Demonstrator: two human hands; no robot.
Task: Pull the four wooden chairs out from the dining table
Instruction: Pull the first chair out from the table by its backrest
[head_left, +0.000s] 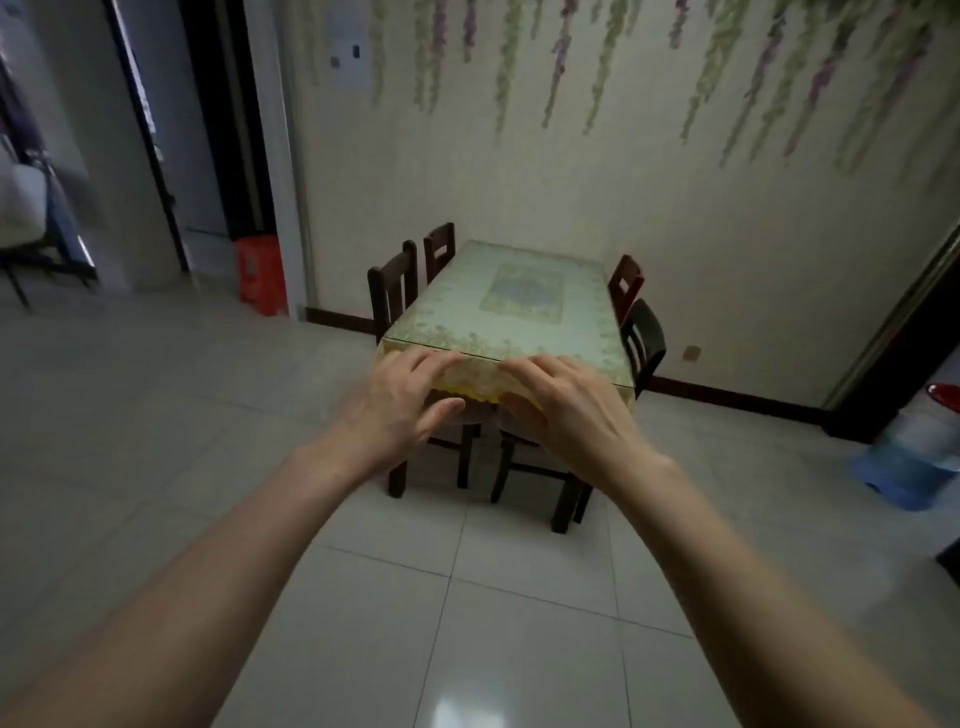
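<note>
Four chairs beyond both hands.

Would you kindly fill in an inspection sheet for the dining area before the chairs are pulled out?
Surface: dining table, patterned cloth under a clear cover, nothing on top.
Job's things: four wooden chairs, two left, two right, all tucked in.
Clutter: red stool by the doorway; blue water bottle at right.
Hands: left hand and right hand open, raised in front of the table's near end.
Cables: nothing seen.
Surroundings: tiled floor, floral wall.
</note>
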